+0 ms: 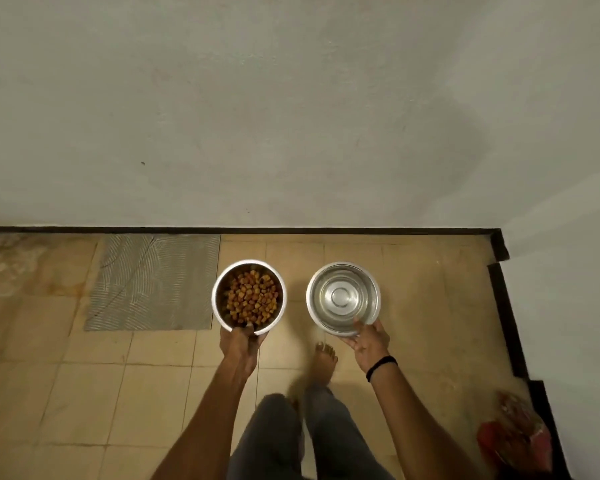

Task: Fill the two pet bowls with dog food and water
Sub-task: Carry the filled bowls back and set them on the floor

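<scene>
Two steel pet bowls are held out in front of me above the tiled floor. The left bowl (219, 292) holds a heap of brown dog food (252, 299); my left hand (240, 344) grips its near rim, thumb over the edge. The right bowl (371, 289) holds clear water (342, 296); my right hand (368, 341) holds its near rim and underside, a black band on that wrist. The two bowls are apart, side by side and level.
A grey wall rises behind a black skirting (291, 231). A grey patterned mat (153, 282) lies on the floor to the left of the bowls. My bare foot (324, 362) and legs stand below. A red packet (515, 434) rests at the lower right by the wall corner.
</scene>
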